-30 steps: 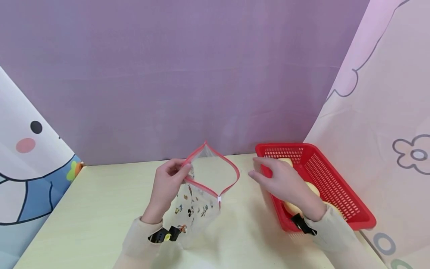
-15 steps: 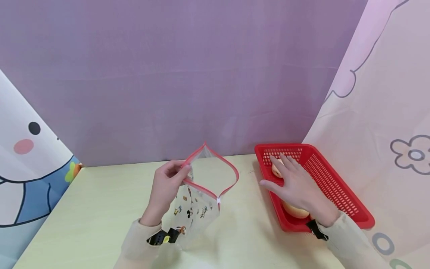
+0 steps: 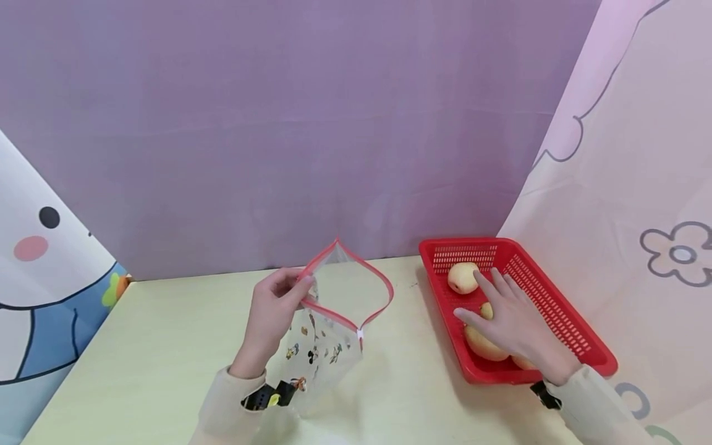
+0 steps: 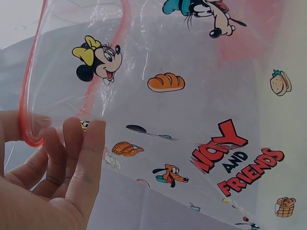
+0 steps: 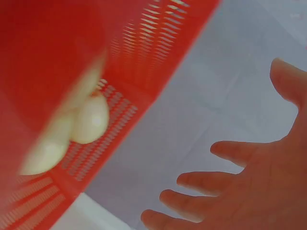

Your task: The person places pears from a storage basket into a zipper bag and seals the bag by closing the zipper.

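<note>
My left hand (image 3: 271, 321) pinches the red-edged rim of a clear zip bag (image 3: 325, 346) printed with cartoon figures and food. The bag's mouth gapes wide, and its white slider sits at the near corner. In the left wrist view, the fingers of my left hand (image 4: 57, 177) bend around the bag's red edge. My right hand (image 3: 517, 324), holding nothing, hovers over a red plastic basket (image 3: 562, 315) with its fingers spread. Inside the basket lie several pale yellow, round, pear-like fruits (image 3: 463, 278), some partly hidden by that hand. The right wrist view shows the fruits (image 5: 91, 117) blurred.
A pale yellow tabletop (image 3: 183, 346) carries the bag and basket. Behind it hangs a purple cloth (image 3: 311, 123). A printed cloth with flower outlines (image 3: 628, 235) rises close beside the basket, and a cartoon-printed cloth (image 3: 44, 296) borders the left.
My right hand has moved right and lower across the basket, its fingers spreading and uncovering the fruits. My left hand keeps its grip on the bag.
</note>
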A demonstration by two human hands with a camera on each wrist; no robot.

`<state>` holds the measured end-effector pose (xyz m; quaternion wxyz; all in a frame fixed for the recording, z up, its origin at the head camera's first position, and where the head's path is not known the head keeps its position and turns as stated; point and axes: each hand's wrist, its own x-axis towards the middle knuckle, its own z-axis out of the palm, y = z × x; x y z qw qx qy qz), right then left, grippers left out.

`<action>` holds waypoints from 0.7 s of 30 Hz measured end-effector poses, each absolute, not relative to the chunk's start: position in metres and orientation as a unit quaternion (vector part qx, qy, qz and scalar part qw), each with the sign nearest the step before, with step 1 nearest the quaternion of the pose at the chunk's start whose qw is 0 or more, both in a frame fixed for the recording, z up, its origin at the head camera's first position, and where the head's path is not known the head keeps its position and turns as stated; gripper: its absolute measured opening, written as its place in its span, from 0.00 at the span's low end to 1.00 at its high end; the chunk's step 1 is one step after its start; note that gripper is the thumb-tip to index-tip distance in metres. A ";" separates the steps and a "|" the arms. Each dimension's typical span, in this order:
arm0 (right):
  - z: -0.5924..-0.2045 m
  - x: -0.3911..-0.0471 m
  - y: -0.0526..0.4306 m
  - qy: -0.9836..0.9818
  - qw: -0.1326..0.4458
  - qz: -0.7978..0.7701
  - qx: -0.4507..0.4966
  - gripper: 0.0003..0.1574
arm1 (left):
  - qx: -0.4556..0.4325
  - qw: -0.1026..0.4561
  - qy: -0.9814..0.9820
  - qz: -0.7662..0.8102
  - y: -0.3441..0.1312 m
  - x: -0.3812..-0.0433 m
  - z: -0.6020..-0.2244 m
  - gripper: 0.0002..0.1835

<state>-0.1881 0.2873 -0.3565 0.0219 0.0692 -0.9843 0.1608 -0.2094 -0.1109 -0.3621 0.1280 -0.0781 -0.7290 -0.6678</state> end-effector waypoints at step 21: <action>-0.399 -0.191 0.310 -0.980 -0.056 0.183 0.058 0.59 | -0.079 0.126 -0.730 -0.667 -0.111 -0.208 -0.364 0.09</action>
